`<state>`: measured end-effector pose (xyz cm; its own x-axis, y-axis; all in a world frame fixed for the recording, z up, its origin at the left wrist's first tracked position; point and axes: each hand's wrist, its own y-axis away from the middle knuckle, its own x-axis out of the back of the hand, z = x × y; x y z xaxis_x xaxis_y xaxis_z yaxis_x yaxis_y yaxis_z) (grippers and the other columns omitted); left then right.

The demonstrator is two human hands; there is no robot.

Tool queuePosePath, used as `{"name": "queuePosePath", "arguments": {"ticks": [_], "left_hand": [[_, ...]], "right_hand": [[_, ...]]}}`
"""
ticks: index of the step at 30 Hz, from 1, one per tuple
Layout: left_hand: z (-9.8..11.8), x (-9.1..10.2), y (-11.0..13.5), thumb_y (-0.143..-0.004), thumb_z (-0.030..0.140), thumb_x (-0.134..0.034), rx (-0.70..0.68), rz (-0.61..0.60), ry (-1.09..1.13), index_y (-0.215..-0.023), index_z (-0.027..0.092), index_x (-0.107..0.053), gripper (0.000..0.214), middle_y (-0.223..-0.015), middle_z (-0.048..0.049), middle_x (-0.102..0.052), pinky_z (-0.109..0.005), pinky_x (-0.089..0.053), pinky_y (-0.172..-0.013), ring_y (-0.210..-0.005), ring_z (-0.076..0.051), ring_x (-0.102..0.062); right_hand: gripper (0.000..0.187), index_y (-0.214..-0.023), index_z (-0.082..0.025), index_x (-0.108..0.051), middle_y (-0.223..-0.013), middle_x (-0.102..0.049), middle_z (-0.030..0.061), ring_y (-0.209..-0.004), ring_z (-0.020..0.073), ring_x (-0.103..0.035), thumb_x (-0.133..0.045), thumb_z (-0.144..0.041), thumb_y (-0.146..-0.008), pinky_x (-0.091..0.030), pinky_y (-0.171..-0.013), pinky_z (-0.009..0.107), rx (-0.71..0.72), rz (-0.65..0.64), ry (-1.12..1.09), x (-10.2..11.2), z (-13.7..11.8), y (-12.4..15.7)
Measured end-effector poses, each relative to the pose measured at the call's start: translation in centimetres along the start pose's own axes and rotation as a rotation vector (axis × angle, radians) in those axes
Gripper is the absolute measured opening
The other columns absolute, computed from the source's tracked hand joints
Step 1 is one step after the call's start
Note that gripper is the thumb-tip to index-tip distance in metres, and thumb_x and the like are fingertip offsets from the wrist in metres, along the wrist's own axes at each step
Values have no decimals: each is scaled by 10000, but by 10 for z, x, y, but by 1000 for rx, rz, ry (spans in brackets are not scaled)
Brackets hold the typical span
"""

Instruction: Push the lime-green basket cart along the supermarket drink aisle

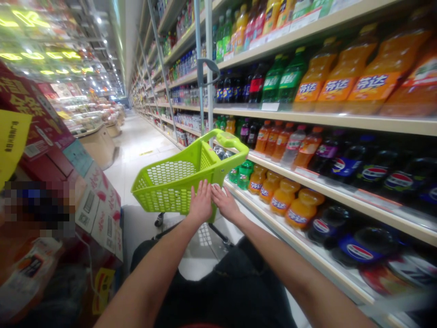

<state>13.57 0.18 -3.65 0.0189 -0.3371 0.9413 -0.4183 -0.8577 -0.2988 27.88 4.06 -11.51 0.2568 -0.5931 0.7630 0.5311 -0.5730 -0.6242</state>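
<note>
A lime-green shopping cart [164, 187] stands in front of me, its handle [235, 145] towards the shelves on the right. My left hand [201, 200] lies against the side of its plastic basket, fingers stretched out. Beside it, my right hand [225, 202] reaches to the cart's rear corner, its fingers extended near a small pale spot. No object shows in either hand. Part of the cart's wheeled base is hidden behind my arms and knees. Something dark and shiny, which I cannot make out, shows behind the handle.
Shelves [327, 119] of soft drink bottles line the right side, with orange soda bottles [302, 207] and cola bottles [363, 246] low down. Stacked cartons [97, 205] stand close on the left. A pale tiled aisle [134, 136] runs ahead past display counters [94, 141].
</note>
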Motion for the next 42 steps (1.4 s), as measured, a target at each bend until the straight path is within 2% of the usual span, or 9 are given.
{"name": "queuePosePath", "arguments": {"ticks": [6,10,20,23,26,29,32,38,42], "left_hand": [[2,6,-11,-783,181,-339,28,16,21,-1385,66,-182,633,-1482,-110,-128,-506,-120,-1080,-1361,-233,-77],[5,13,-17,-793,184,-326,33,30,19,-1385,55,-173,625,-1485,-113,-111,-506,-108,-1081,-1362,-237,-68],[1,4,-6,-788,178,-324,14,3,24,-1374,66,-216,606,-1478,-114,-148,-511,-123,-1074,-1358,-240,-94],[-7,-1,-4,-767,173,-342,39,-17,20,-1376,64,-208,633,-1480,-113,-137,-507,-116,-1076,-1359,-237,-89],[-19,-3,-2,-741,176,-372,90,-22,17,-1382,61,-189,676,-1484,-112,-111,-508,-103,-1078,-1362,-235,-71],[-30,-1,-1,-727,170,-381,136,-34,18,-1383,55,-187,693,-1484,-118,-106,-511,-97,-1078,-1362,-238,-69],[-34,1,2,-718,157,-381,157,-49,23,-1383,54,-191,699,-1482,-122,-112,-514,-98,-1076,-1362,-238,-71],[-30,-4,9,-739,177,-364,129,-18,33,-1381,75,-208,669,-1482,-102,-127,-498,-102,-1078,-1360,-226,-87],[-35,-7,13,-742,160,-353,133,-27,36,-1377,69,-216,656,-1476,-115,-151,-502,-110,-1075,-1358,-226,-103]], "right_hand": [[431,-1254,-179,-470,-1351,-422,111,-1326,210,-231,-350,-99,-847,-179,-1051,498,-153,258,51,40,25,-28],[456,-1280,-172,-441,-1375,-383,122,-1339,213,-191,-353,-105,-838,-163,-1048,509,-277,328,70,55,41,-44],[441,-1245,-149,-469,-1336,-439,132,-1308,217,-273,-351,-58,-830,-264,-1003,502,-94,56,20,2,10,10],[441,-1256,-160,-462,-1339,-436,123,-1316,210,-256,-347,-74,-838,-249,-1019,490,-105,93,6,10,8,1],[448,-1270,-162,-451,-1357,-414,116,-1334,207,-207,-342,-88,-842,-201,-1048,483,-169,219,15,28,11,-24],[488,-1313,-169,-396,-1390,-359,118,-1345,210,-165,-342,-88,-835,-159,-1056,508,-218,244,9,38,15,-48],[484,-1314,-176,-392,-1391,-358,113,-1343,213,-177,-352,-93,-839,-179,-1049,510,-196,197,1,30,11,-54],[408,-1257,-177,-462,-1361,-408,107,-1298,235,-297,-368,-114,-865,-275,-1006,508,-66,8,-2,-1,-13,-25],[400,-1247,-176,-475,-1350,-425,97,-1283,240,-326,-363,-109,-868,-297,-997,496,-19,-16,-4,1,-20,-25]]}}
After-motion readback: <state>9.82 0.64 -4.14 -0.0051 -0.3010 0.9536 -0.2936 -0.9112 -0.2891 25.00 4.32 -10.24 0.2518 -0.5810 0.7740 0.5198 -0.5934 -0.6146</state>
